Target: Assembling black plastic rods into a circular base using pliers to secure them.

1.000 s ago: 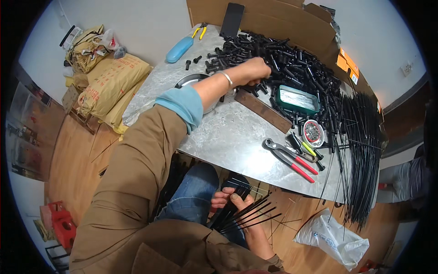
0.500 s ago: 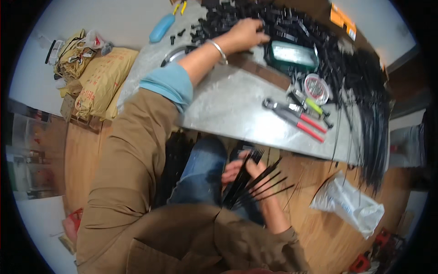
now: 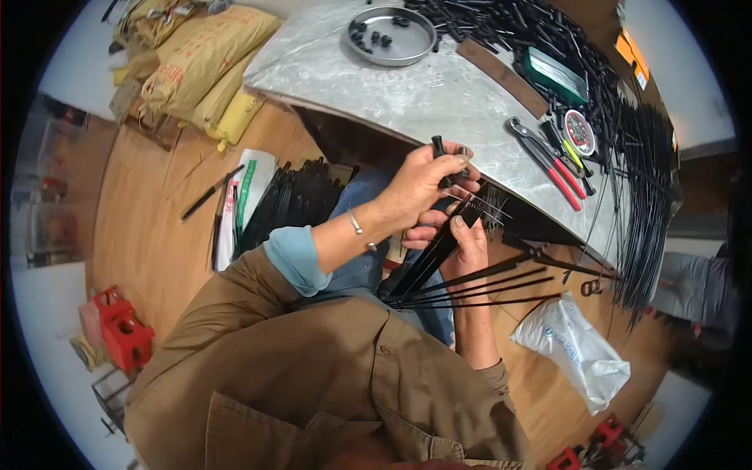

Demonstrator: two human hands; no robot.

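My left hand [image 3: 415, 186] is closed around short black tubular parts [image 3: 438, 146] that stick up past the fingers, just off the table's front edge. Right below it, my right hand [image 3: 468, 243] grips a bundle of long thin black ribs [image 3: 427, 265], like a folded umbrella frame, above my lap. Thin metal wire ends poke out of the bundle's top, close to the left fingers. Several ribs [image 3: 501, 286] fan out to the right from its lower end. Whether the left-hand parts touch the wires cannot be made out.
On the grey table [image 3: 345, 86] are a round metal tray [image 3: 430, 39] with small black pieces, a heap of black parts [image 3: 501, 22], a brown bar [image 3: 501, 77], a green box [image 3: 554, 76] and red-handled pliers [image 3: 552, 168]. Black rods [image 3: 286, 205] and a white bag [image 3: 572, 352] lie on the floor.
My left hand has come back from the heap on the table to the rib bundle, with black parts in it. My right hand has risen with the bundle, and the view has shifted.
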